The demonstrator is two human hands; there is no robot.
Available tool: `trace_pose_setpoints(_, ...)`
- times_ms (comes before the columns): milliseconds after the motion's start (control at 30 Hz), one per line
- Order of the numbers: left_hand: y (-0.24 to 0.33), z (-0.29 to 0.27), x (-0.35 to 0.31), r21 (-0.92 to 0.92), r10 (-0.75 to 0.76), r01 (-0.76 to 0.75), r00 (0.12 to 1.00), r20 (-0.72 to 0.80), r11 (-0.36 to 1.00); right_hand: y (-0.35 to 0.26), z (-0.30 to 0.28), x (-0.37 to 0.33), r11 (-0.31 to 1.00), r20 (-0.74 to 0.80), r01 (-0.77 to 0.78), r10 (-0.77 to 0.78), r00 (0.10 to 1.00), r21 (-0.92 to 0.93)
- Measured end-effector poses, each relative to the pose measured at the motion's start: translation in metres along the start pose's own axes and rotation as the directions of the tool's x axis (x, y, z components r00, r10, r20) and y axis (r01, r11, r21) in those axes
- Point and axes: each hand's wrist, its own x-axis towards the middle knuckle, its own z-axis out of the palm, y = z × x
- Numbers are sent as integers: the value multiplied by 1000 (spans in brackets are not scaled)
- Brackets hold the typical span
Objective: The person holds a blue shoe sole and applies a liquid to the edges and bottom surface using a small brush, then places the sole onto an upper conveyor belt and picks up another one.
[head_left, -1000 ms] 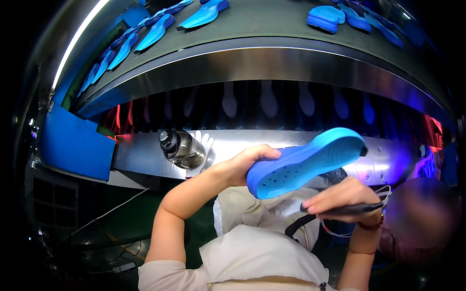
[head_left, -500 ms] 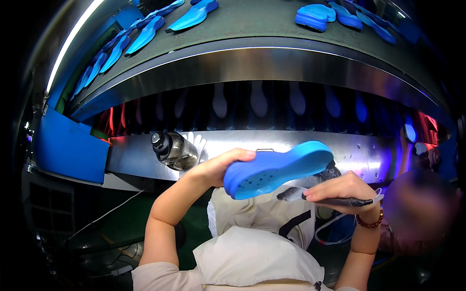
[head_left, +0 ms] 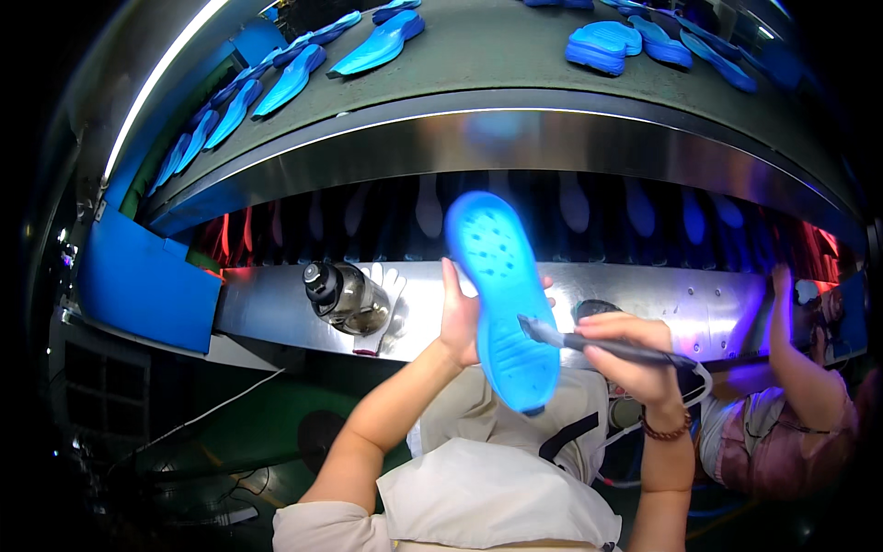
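Note:
In my left hand [head_left: 462, 322] is a bright blue shoe sole [head_left: 508, 299], gripped from behind, with some fingers showing past its right edge. It stands nearly upright, its hole-dotted end away from me and its inner face turned up. My right hand [head_left: 636, 357] is closed round the dark handle of a brush [head_left: 602, 347]. The pale, flat bristles lie over the middle of the sole, apparently touching it. A thin white tube [head_left: 704, 382] runs from the handle's end. My fingers behind the sole are partly hidden.
A steel ledge [head_left: 428, 317] crosses before me, bearing a dark-capped clear bottle [head_left: 348, 296] and a white glove [head_left: 394, 287]. Soles line the dark slot behind. More blue soles [head_left: 382, 46] lie on the green belt [head_left: 487, 60] above. A co-worker's arm [head_left: 793, 354] reaches in at right.
The sole has turned from lying sideways to nearly upright, its inner face now toward me. The brush has moved from below the sole onto its middle. The co-worker's arm has come further into view.

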Motion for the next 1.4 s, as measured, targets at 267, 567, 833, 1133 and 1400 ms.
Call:
trace_pose_setpoints(267, -5, -8, -1, 54, 117, -112, 989, -89, 992, -17, 36, -9, 963, 197, 229, -199, 960, -143)
trace_pose_setpoints(567, -6, 30, -3, 31, 192, -193, 981, 40, 981, -37, 30, 5, 986, 149, 166, -169, 974, 34)
trace_pose_setpoints(833, 15, 35, -11, 40, 243, -243, 970, -13, 969, -29, 21, -15, 995, 234, 100, -95, 968, -8)
trace_pose_setpoints(1133, 8, 76, -19, 126, 293, -286, 955, -41, 950, -10, 30, -21, 741, -103, -49, 157, 982, 669)
trace_pose_setpoints(1400, -15, 65, -22, 61, 352, -350, 935, -33, 935, -31, 40, -18, 959, -152, 39, 4, 988, 280)
